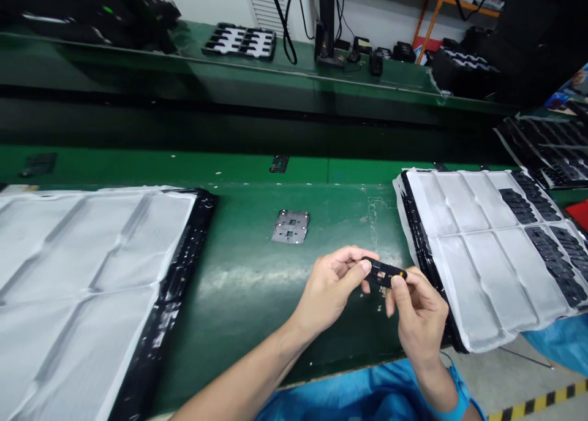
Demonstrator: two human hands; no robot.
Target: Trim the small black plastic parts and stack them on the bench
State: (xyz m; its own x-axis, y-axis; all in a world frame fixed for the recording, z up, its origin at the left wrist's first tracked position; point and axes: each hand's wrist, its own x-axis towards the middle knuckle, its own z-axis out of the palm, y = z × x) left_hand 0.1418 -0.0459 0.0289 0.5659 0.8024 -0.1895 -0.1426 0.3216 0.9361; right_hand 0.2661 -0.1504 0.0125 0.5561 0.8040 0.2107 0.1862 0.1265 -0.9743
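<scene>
Between my two hands is a small flat black plastic part [384,273] with a square hole and a yellow mark near its right end. The thumb and fingers of my left hand [334,283] pinch its left end. My right hand [419,307] pinches the other end, thumb on top. The part is held above the green table, tilted slightly down to the right. Farther back on the table lie two similar dark plates [291,227] side by side. Several tiny pale crumbs are scattered below my hands.
To the left stands a stack of trays lined with white sheet [124,243]. On the right, another lined tray [478,255] holds rows of black parts [554,261]. A single black part [278,163] lies near the dark belt [257,127]. A black-and-white tray [239,41] rests on the back shelf.
</scene>
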